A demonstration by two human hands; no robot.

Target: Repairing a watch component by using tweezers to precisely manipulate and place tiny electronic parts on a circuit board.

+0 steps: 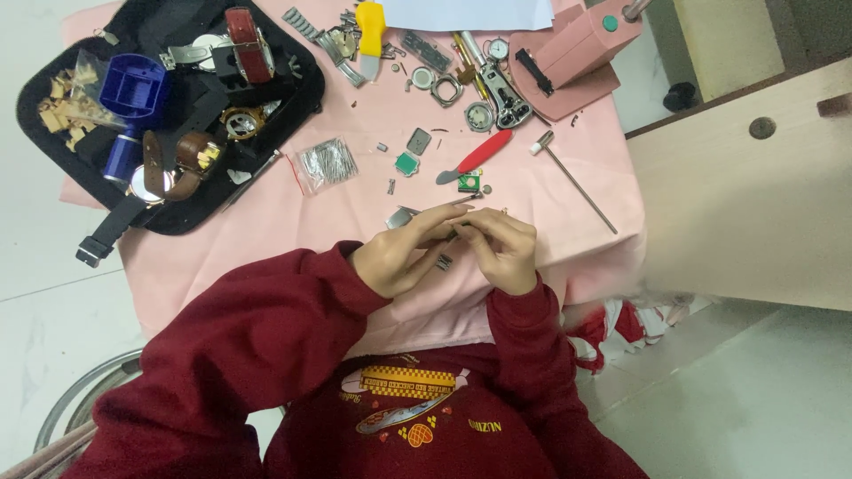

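Head view looks down on a pink cloth-covered worktop. Both hands meet at its near edge: the left hand and right hand pinch a small silvery metal watch piece between their fingers, too hidden to tell which way it points. A red-handled flat blade tool lies just beyond, slanting left. A black fabric tool pouch sits far left.

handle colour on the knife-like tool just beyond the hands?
Red handle, grey metal blade; head view.
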